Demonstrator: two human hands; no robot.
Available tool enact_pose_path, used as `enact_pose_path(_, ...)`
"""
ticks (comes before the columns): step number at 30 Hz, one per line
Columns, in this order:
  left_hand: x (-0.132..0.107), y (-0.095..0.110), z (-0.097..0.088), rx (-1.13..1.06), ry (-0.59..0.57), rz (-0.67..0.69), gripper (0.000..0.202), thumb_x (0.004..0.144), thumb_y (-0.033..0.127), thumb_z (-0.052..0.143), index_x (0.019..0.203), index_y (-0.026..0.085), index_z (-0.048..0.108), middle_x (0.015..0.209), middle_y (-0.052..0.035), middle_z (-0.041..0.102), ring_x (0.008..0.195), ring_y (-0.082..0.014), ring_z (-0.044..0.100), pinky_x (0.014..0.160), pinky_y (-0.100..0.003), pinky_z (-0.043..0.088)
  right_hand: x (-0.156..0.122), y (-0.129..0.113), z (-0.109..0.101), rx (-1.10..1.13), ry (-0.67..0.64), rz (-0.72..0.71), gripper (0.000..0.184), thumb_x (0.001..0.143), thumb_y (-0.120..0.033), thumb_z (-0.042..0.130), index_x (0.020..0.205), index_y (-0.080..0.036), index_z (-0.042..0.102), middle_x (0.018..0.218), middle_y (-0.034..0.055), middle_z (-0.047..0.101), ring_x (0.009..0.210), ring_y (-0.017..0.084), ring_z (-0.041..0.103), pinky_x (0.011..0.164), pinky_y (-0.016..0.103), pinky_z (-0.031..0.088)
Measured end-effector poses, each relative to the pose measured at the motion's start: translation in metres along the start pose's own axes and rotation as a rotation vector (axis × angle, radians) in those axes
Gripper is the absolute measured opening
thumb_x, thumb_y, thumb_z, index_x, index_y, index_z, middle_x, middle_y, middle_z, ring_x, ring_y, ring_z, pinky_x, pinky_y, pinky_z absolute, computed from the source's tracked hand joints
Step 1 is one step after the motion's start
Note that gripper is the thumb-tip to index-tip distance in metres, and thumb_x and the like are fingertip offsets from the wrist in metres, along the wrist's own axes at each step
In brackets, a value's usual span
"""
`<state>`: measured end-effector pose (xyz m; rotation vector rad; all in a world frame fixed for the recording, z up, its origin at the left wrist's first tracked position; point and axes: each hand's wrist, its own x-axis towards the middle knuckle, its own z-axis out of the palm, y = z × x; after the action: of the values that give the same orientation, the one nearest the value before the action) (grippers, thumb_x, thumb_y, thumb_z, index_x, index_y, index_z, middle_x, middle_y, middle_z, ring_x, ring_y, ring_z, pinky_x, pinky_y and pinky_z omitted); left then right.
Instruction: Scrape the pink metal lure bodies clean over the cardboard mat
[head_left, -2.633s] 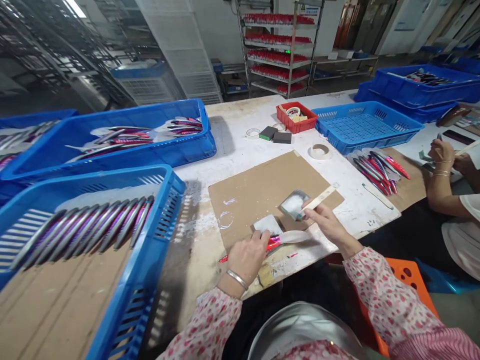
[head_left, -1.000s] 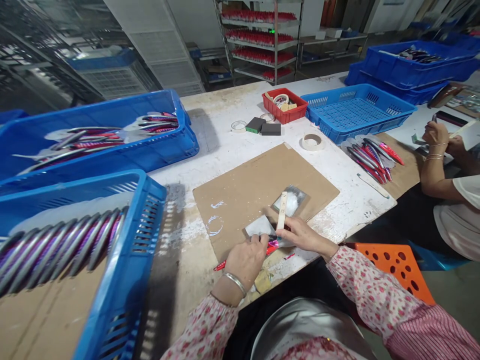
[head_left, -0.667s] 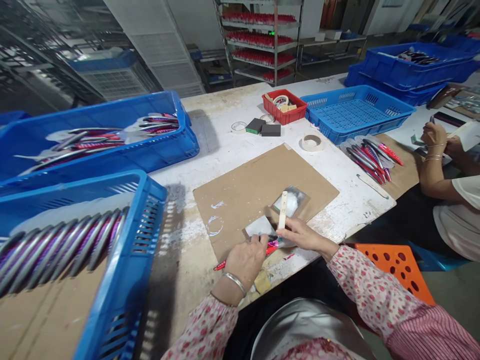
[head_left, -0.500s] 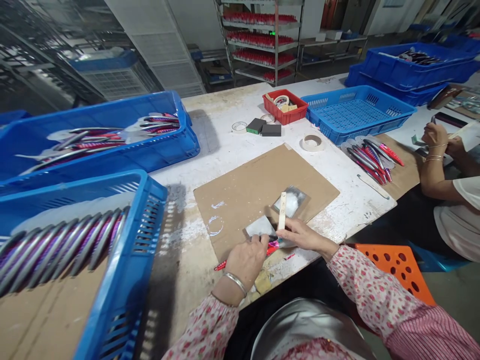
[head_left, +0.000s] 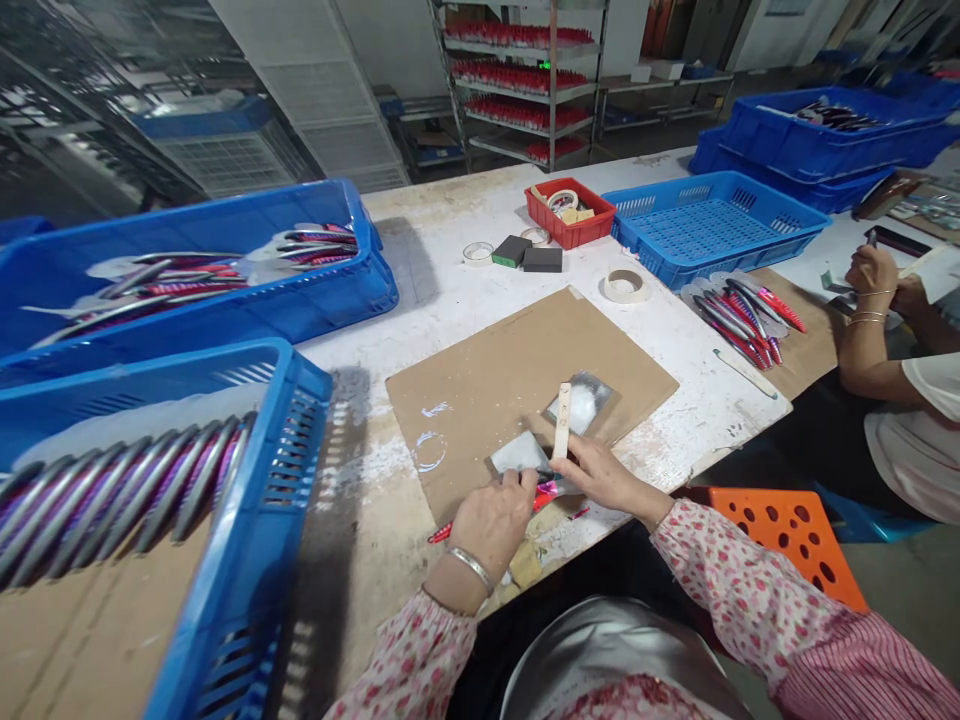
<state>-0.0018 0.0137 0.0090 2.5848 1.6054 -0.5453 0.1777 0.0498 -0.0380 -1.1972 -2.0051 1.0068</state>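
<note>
My left hand (head_left: 491, 525) is closed around a slender red-and-pink fishing lure (head_left: 545, 494), whose other red end sticks out below the fingers. A pale flat wooden stick (head_left: 562, 420) with small marks stands up from my right hand (head_left: 600, 472), pinched by the fingers close to the lure's near end. Just beyond my left fingers lies a grey-white square pad (head_left: 517, 453), partly covered by them. A second square pad (head_left: 589, 400) with a white patch on it rests behind the stick. Both pads are on a brown cardboard sheet (head_left: 480, 375).
On the left, blue crates (head_left: 300, 430) hold rows of lures. Tape rolls (head_left: 625, 287), dark blocks (head_left: 542, 260), a red bin (head_left: 574, 233) and a light-blue basket (head_left: 697, 265) stand farther back. Lures (head_left: 739, 315) lie near a co-worker's hand (head_left: 874, 275) at right.
The wooden stick and my right hand have shifted very slightly left. My left hand stays in place on the lure.
</note>
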Motion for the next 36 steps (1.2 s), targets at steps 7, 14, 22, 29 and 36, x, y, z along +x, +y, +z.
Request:
enact_pose_path(7,0.0,0.0,0.003,-0.014,-0.002,-0.015,0.033,0.09,0.001,0.033,0.108,0.016,0.057,0.088,-0.0093,0.065,0.076,-0.0241,0.071,0.061,-0.031,0.054,0.001,0.019,-0.027,-0.005,0.304,0.271,0.032,0.094,-0.047,0.036,0.08,-0.021,0.049,0.064,0.0001,0.057,0.06,0.016,0.057,0.057,0.027,0.039)
enact_pose_path(14,-0.007,-0.013,0.003,-0.1,0.048,-0.037,0.025,0.092,0.013,0.042,0.111,0.016,0.057,0.093,-0.0096,0.069,0.083,-0.0272,0.07,0.065,-0.033,0.053,-0.009,0.054,-0.101,-0.575,0.166,0.536,0.023,0.091,-0.034,0.052,0.078,-0.017,0.061,0.071,0.0073,0.061,0.076,0.025,0.062,0.066,0.032,0.039)
enact_pose_path(22,-0.007,-0.015,0.004,-0.093,0.009,-0.09,0.023,0.094,0.032,0.049,0.109,0.016,0.056,0.09,-0.011,0.07,0.083,-0.0264,0.07,0.067,-0.031,0.051,0.032,0.024,-0.061,-0.77,0.098,0.136,0.065,0.081,-0.06,0.063,0.132,-0.02,0.051,0.131,0.017,0.051,0.119,0.034,0.048,0.1,0.05,0.037)
enact_pose_path(29,-0.006,-0.013,0.009,-0.114,0.015,-0.068,0.027,0.096,0.035,0.048,0.112,0.014,0.054,0.088,-0.0107,0.07,0.083,-0.0253,0.07,0.068,-0.03,0.052,0.041,0.006,-0.062,-0.471,-0.146,0.029,0.075,0.07,-0.036,0.077,0.139,-0.029,0.047,0.149,0.0133,0.031,0.135,0.034,0.035,0.105,0.048,0.035)
enact_pose_path(36,-0.006,-0.012,0.003,-0.145,-0.008,-0.056,0.027,0.094,0.034,0.052,0.11,0.013,0.055,0.09,-0.0134,0.07,0.082,-0.0282,0.07,0.066,-0.032,0.052,0.023,-0.014,-0.072,-0.389,-0.015,-0.089,0.046,0.072,-0.036,0.075,0.114,-0.023,0.059,0.135,0.0125,0.038,0.134,0.033,0.033,0.107,0.049,0.033)
